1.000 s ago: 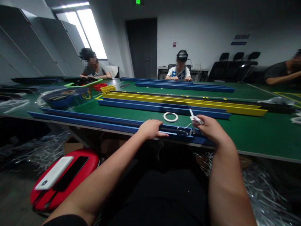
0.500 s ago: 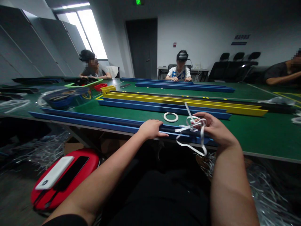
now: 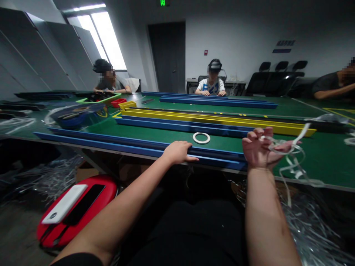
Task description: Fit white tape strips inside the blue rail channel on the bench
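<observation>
My left hand (image 3: 178,152) rests on a long blue channel (image 3: 102,144) at the table's near edge. Its fingers lie over the dark strip (image 3: 202,151) inside the channel, and its thumb is along the near side. My right hand (image 3: 259,149) is raised past the channel's right end, palm towards me, fingers half curled and thumb out to the side. A tangled white strip (image 3: 298,149) runs across its fingers and thumb and dangles to the right, partly blurred. A white tape ring (image 3: 201,138) lies on the table just beyond the blue channel.
Yellow channels (image 3: 294,130) and another blue channel (image 3: 166,125) lie farther back on the green table (image 3: 318,162). Bins (image 3: 119,102) stand at left. A red stool (image 3: 108,184) holds a white device and phone. Strip scraps (image 3: 313,225) cover the floor. Several people sit around the table.
My right hand has swung right and turned palm towards me, carrying the tangled white strip away from the blue channel. My left hand has stayed in place.
</observation>
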Tool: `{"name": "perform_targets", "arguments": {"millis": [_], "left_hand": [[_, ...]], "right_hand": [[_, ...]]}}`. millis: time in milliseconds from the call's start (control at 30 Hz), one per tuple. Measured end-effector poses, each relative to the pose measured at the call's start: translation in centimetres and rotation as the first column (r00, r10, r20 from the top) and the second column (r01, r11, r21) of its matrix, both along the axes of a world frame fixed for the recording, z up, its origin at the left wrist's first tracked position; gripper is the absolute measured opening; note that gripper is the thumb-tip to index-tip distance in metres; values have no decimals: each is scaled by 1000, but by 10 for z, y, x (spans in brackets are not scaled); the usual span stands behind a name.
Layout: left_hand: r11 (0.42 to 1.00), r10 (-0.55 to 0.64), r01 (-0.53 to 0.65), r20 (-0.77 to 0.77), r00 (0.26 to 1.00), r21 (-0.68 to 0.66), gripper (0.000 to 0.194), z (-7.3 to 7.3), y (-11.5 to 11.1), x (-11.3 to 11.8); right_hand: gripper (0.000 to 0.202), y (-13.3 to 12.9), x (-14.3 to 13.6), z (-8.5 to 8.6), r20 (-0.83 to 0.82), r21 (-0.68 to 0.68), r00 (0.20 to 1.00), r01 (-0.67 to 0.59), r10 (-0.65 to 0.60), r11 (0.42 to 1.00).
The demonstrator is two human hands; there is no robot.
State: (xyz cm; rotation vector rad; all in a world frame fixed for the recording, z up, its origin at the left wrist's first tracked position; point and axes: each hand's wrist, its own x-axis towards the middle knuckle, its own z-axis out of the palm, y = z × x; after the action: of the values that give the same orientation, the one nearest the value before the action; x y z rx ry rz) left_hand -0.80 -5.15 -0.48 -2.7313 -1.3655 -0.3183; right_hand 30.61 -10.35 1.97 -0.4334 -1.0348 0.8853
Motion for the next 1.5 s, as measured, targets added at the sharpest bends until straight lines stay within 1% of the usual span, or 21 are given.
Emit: {"name": "perform_targets", "arguments": {"millis": [67,133,200,233,300,400,500,567,600,667,833,933,1033,1100,1167,1267,1333,1367,1400,1433,1500], "left_hand": [[1000,1,-1,1,1000,-3,82,0,0,0],[1000,3,-3,2,1000,-4,82,0,0,0],[1000,2,-2,0,1000,-1,82,0,0,0],[1000,0,0,-1,1000,2,82,0,0,0],[1000,-6,6,-1,1000,10,82,0,0,0],[1000,-15,15,4,1000,22,82,-1,1,0],[1000,-13,13,2,1000,26,83,-2,1,0],[1000,-8,8,-4,1000,24,83,-2,1,0],[1000,-6,6,-6,1000,22,83,-2,1,0],[1000,-4,4,-7,1000,20,83,-1,0,0],[1000,-9,9,-6,1000,27,83,-1,0,0],[999,-12,12,-4,1000,32,83,-1,0,0],[999,-12,12,-5,1000,34,83,-3,1,0],[999,-12,12,-3,1000,34,83,-3,1,0],[999,-14,14,0,1000,33,84,-3,1,0],[1000,-11,10,2,1000,30,84,-3,2,0],[1000,-7,6,2,1000,25,83,-2,2,0],[1000,-5,5,3,1000,25,83,-2,2,0],[1000,-5,5,3,1000,24,83,-2,1,0],[1000,-5,5,3,1000,25,83,-2,1,0],[1000,-5,5,0,1000,26,82,-2,1,0]], "right_hand": [[56,7,-2,-1,110,-10,994,23,-22,1000],[60,13,1,-5,242,2,964,116,-113,993],[55,17,5,-10,324,29,927,190,-189,981],[48,18,8,-12,322,41,924,204,-206,978],[33,18,12,-13,227,50,958,169,-177,984],[19,14,14,-9,-43,37,999,27,-25,999],[9,11,14,-2,-311,45,939,-141,148,989],[13,11,14,1,-445,81,865,-219,232,972],[19,13,14,1,-484,99,839,-228,247,969],[26,16,15,1,-515,115,827,-192,224,975],[32,14,9,5,-491,129,866,-34,93,991],[31,8,4,10,-419,113,900,-81,121,990],[22,7,6,9,-385,127,905,-141,180,982],[15,9,10,5,-419,155,880,-172,223,973],[14,10,15,0,-463,196,830,-245,310,949],[13,7,18,-2,-557,265,706,-348,437,899],[15,2,17,1,-638,295,612,-366,468,882],[16,0,17,2,-665,295,582,-372,468,880],[18,-1,16,4,-673,296,575,-368,465,882],[20,-1,16,5,-663,290,592,-363,459,886],[29,1,17,6,-599,269,665,-359,447,894]]}}
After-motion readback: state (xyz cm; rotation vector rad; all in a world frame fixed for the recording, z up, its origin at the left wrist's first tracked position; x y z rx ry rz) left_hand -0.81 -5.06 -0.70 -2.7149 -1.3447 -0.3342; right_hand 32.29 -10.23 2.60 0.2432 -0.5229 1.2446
